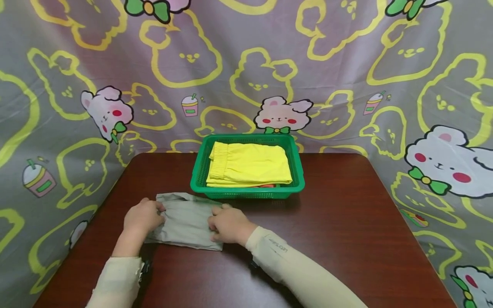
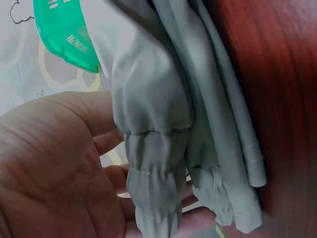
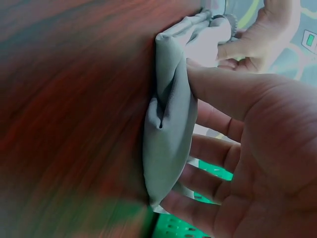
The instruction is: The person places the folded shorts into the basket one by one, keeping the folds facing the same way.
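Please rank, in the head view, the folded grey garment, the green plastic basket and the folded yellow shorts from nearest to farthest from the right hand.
1. Folded grey garment: gripped by the right hand.
2. Green plastic basket: just behind.
3. Folded yellow shorts: inside the basket.

I count one folded grey cloth garment on one dark red wooden tabletop, one green plastic mesh basket, one folded yellow garment inside it, and two hands.
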Motion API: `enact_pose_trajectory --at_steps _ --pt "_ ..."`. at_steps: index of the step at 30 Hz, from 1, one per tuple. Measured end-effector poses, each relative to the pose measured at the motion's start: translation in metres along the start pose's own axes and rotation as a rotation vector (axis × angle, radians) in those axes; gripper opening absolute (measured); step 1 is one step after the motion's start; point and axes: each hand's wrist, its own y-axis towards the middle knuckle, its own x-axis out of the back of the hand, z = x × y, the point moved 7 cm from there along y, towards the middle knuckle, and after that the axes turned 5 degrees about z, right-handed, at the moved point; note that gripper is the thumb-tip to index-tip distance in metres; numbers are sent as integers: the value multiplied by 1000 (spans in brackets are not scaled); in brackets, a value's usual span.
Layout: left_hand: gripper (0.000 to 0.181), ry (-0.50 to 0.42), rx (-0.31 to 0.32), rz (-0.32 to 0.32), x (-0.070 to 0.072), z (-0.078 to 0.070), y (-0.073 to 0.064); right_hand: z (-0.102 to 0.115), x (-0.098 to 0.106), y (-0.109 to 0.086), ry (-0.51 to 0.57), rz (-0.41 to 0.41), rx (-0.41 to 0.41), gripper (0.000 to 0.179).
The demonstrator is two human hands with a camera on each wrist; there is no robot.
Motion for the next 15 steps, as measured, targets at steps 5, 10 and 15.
enact_pose_trajectory --at_steps 5,10,15 --pt "26 -5 3 0 -2 -4 -3 -4 -1 -6 11 -5 9 26" --pt "26 10 -9 -25 -3 -15 -8 -9 -1 -14 30 -12 21 26" --pt "24 21 -18 -29 -6 -24 -10 -15 0 -23 28 -15 36 26"
